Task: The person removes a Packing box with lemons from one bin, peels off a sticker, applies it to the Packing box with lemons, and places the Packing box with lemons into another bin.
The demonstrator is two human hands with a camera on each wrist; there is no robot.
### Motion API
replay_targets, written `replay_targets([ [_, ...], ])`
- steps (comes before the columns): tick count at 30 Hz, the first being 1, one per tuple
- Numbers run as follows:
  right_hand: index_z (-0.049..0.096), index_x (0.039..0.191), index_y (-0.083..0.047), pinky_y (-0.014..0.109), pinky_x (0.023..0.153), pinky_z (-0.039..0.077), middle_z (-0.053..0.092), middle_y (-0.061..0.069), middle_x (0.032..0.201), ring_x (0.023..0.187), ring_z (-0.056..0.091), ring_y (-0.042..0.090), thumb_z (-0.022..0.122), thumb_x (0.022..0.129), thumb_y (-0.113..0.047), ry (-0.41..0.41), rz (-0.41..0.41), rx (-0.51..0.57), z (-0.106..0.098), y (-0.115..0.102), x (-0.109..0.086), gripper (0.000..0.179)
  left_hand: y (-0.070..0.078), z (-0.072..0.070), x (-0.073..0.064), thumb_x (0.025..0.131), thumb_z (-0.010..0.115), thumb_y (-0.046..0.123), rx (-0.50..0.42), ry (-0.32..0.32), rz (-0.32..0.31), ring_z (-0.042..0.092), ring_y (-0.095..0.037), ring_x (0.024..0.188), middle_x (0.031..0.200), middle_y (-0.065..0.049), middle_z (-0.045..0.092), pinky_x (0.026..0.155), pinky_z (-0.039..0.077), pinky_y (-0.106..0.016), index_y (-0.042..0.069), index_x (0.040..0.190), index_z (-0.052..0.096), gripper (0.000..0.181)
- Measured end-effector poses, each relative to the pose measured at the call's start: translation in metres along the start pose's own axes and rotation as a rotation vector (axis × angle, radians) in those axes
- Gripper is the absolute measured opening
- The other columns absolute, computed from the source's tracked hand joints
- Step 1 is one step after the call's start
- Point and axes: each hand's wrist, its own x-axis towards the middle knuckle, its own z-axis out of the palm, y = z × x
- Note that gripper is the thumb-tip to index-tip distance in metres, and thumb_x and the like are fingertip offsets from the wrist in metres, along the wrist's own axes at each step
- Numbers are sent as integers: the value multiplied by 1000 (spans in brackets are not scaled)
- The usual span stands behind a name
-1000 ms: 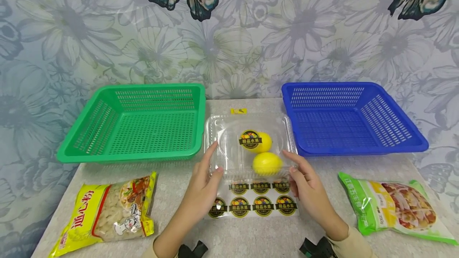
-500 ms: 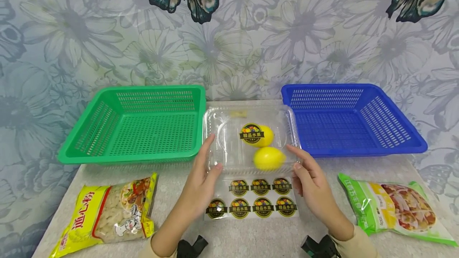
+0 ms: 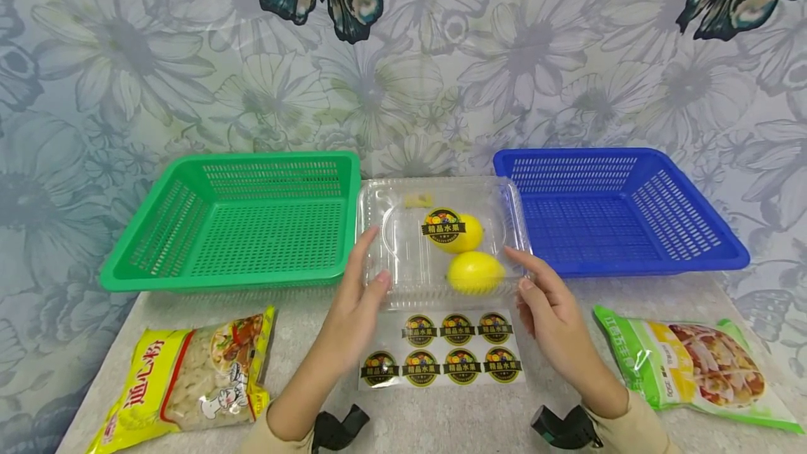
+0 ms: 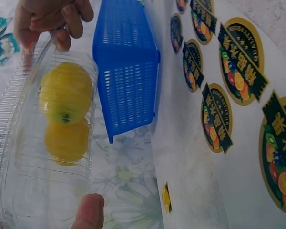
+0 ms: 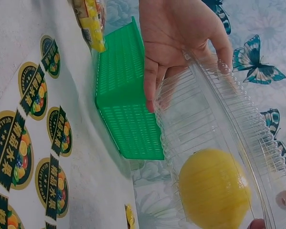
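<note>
A clear plastic clamshell box [image 3: 406, 254] is held up off the table, with two lemons, a front lemon [image 3: 476, 272] and a rear lemon [image 3: 468, 235], inside. On its lid is a round black-and-gold fruit sticker [image 3: 444, 227]. My left hand [image 3: 353, 303] grips the box's left side, and my right hand [image 3: 553, 310] grips the right side. In the left wrist view the right hand's fingers [image 4: 71, 21] curl round the box's edge, and the left thumb [image 4: 89, 212] shows below. The right wrist view has the left hand [image 5: 176, 36] at the far end.
Below the box lies a sheet of several matching stickers [image 3: 441, 349]. A green basket [image 3: 271, 275] stands back left, a blue basket [image 3: 630, 265] back right. A yellow macaroni bag [image 3: 208, 370] lies at left, a green-and-white food bag [image 3: 700, 370] at right. A small yellow packet [image 4: 166, 198] lies behind.
Both hands have raised the clamshell box from the table, and it now sits higher in the head view. The small yellow packet, formerly beyond the box, shows through its lid.
</note>
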Motion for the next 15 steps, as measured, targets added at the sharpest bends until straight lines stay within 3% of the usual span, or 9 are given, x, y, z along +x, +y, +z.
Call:
replay_targets([
  [4,52,143,-10,29,40,35,45,7,69,45,38,14,36,107,-6,-1,-12,3,0,0,1,39,2,-1,3,106,43,23,-58,-23,-19,21,-28,152,165,18,9,114,24,-67,49,155,11,64],
  [8,50,144,-10,30,39,33,43,7,65,45,36,14,35,108,-7,-22,-26,3,-3,1,2,40,4,-2,4,104,43,24,-75,-46,-69,35,-33,144,165,8,12,108,36,-66,52,151,16,61],
  [15,45,148,-22,29,43,37,45,7,75,48,38,14,32,110,-17,-91,15,-79,-10,0,5,41,4,-3,5,104,42,26,-83,-67,-107,30,-35,146,164,2,13,108,29,-72,55,147,21,56],
])
